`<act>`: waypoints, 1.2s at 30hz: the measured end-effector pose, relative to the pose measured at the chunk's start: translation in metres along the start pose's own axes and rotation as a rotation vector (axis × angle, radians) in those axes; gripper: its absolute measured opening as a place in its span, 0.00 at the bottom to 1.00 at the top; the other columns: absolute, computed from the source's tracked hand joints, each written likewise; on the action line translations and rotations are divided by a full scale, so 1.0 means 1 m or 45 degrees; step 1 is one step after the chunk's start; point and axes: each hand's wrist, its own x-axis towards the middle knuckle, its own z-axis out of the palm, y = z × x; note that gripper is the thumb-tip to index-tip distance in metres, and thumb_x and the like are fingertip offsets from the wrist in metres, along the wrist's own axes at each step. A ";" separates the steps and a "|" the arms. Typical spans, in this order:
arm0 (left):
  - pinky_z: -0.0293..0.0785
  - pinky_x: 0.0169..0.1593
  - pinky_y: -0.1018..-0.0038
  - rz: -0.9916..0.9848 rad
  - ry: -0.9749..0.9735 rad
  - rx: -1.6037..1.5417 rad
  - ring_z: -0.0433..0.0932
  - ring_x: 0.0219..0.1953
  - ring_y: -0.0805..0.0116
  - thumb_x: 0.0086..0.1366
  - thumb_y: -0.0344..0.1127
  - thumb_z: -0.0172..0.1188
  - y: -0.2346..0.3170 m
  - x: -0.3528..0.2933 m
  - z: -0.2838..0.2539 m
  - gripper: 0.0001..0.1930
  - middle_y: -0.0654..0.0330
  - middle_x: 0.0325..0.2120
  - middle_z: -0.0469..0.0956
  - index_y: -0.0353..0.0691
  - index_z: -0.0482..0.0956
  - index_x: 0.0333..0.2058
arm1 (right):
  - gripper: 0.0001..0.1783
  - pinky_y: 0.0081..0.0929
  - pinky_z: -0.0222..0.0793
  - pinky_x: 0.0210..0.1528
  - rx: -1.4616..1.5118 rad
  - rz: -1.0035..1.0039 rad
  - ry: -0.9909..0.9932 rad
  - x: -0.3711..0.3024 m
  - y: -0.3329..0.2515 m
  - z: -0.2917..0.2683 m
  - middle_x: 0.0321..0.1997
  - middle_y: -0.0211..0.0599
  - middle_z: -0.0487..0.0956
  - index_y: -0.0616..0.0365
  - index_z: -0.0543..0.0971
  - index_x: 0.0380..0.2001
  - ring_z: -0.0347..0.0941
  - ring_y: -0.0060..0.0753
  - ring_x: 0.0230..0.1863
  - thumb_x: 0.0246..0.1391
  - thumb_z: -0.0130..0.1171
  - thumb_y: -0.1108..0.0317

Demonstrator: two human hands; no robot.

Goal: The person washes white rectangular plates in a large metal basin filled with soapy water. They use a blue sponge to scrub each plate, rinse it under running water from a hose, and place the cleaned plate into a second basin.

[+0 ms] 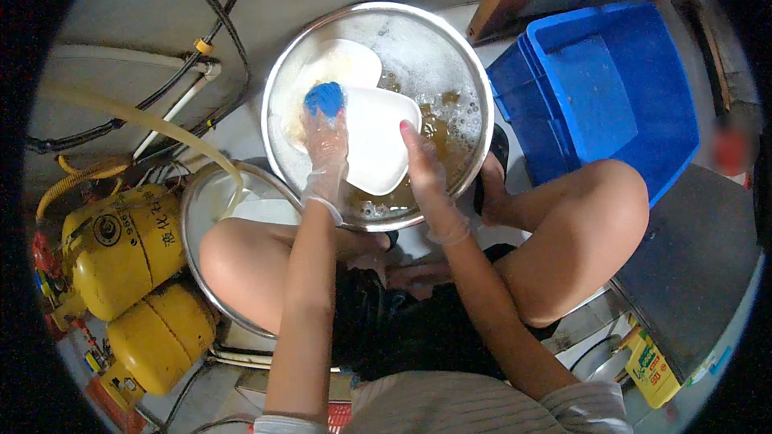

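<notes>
Both my hands wear thin clear plastic gloves over a large round metal basin (485,104) of foamy, murky water. My left hand (326,145) has its fingers closed on a blue scrubbing pad (325,100) by the left edge of a white rounded plate (375,141). That plate is gripped at its right edge by my right hand (425,165), thumb on top and the other fingers hidden beneath. Another white plate (354,62) lies behind it, partly covered, at the basin's far left side.
A blue plastic tub (591,88) stands right of the basin. On the left, a pale hose (153,120) leads into a second metal basin (186,225), beside yellow gas cylinders (129,245). A yellow package (651,370) is at the lower right, near a dark grey surface (683,273).
</notes>
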 end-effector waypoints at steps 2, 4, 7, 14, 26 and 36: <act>0.41 0.60 0.59 -0.015 -0.053 -0.136 0.45 0.60 0.53 0.61 0.53 0.39 0.006 0.003 0.002 0.31 0.45 0.57 0.48 0.32 0.56 0.54 | 0.33 0.27 0.58 0.44 0.112 -0.215 0.105 -0.003 0.008 0.005 0.37 0.43 0.73 0.68 0.72 0.40 0.66 0.32 0.38 0.49 0.45 0.43; 0.45 0.59 0.62 0.004 -0.154 -0.352 0.49 0.59 0.51 0.60 0.51 0.42 0.018 -0.003 0.002 0.30 0.43 0.55 0.53 0.31 0.58 0.53 | 0.32 0.26 0.58 0.43 0.122 -0.217 0.306 0.012 0.028 0.006 0.36 0.40 0.73 0.69 0.71 0.39 0.66 0.30 0.36 0.50 0.45 0.45; 0.50 0.57 0.63 0.082 -0.304 -0.576 0.55 0.55 0.48 0.59 0.50 0.45 0.037 -0.032 -0.009 0.28 0.42 0.51 0.58 0.31 0.62 0.50 | 0.29 0.26 0.61 0.38 0.346 -0.287 0.309 0.019 0.031 0.012 0.32 0.36 0.74 0.66 0.72 0.37 0.65 0.28 0.32 0.53 0.42 0.46; 0.54 0.56 0.65 0.295 -0.495 -0.299 0.58 0.55 0.48 0.57 0.49 0.48 0.077 -0.102 -0.065 0.26 0.43 0.50 0.62 0.37 0.64 0.49 | 0.31 0.24 0.62 0.39 0.311 -0.239 0.159 0.010 0.015 0.000 0.35 0.39 0.73 0.64 0.72 0.39 0.67 0.28 0.36 0.53 0.40 0.44; 0.44 0.57 0.50 0.501 -0.503 -0.066 0.51 0.59 0.51 0.59 0.53 0.42 0.092 -0.061 -0.032 0.28 0.43 0.52 0.59 0.34 0.66 0.47 | 0.35 0.25 0.55 0.50 0.246 -0.484 0.193 0.011 0.043 -0.011 0.44 0.43 0.71 0.65 0.69 0.45 0.64 0.34 0.46 0.48 0.45 0.42; 0.42 0.59 0.56 0.259 -0.328 0.020 0.52 0.58 0.55 0.59 0.57 0.41 0.074 -0.032 -0.025 0.31 0.43 0.52 0.59 0.32 0.66 0.47 | 0.25 0.24 0.57 0.48 0.440 -0.378 0.022 0.012 0.032 -0.010 0.42 0.39 0.71 0.65 0.68 0.45 0.65 0.30 0.43 0.54 0.45 0.54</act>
